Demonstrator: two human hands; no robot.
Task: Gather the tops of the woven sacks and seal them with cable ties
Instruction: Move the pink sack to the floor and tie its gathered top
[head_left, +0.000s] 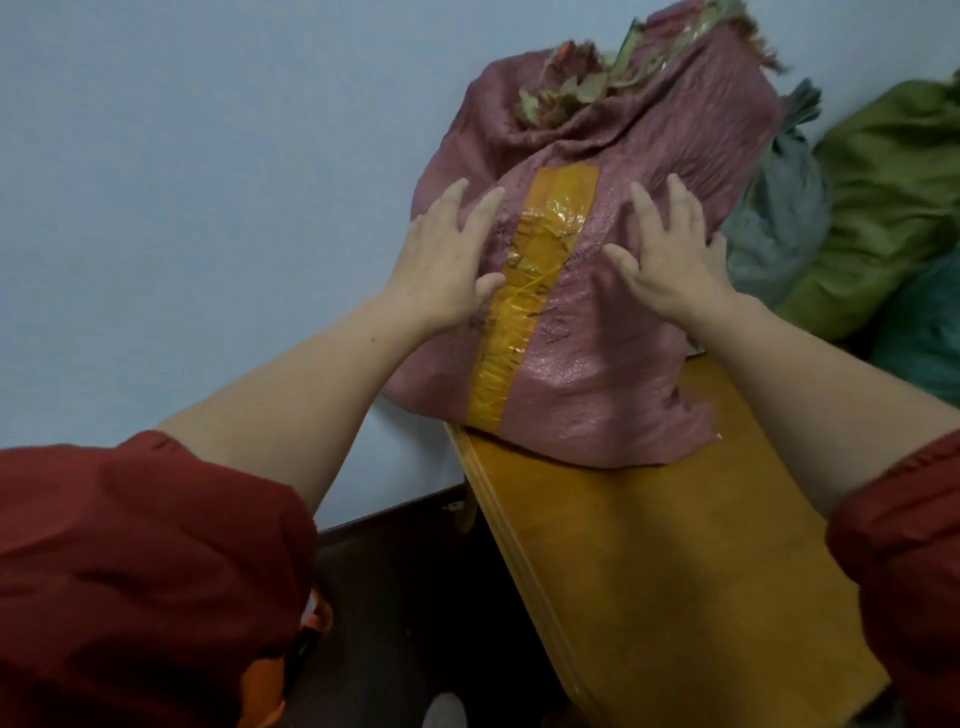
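Here, a pink sack stood upright on the far end of a yellow table, its back leaning towards a pale blue wall. A yellow stripe ran up the near face of the sack, glossy and crinkled about halfway up. The mouth of the sack was at the far top, loose and ungathered, its rim frayed, and dry leaves showed in the opening. The left hand lay flat on the sack just left of the stripe, fingers straight and spread, thumb reaching to the stripe's edge; it grasped nothing. The right hand lay flat on the sack to the right of the stripe at much the same height, fingers likewise straight and fanned, pressing on the weave without gripping it. Both forearms were bare and reached in from the near corners, coming out of a red left sleeve and a red right sleeve. To the right of the pink sack, and farther back, sat a grey sack with its top bunched into a neck; what bound that neck could not be made out. Beside it on the right lay a green sack, and below that, at the right edge, part of a teal sack. The table's near end slanted down towards the viewer, and a dark floor showed to its left, under the wall.
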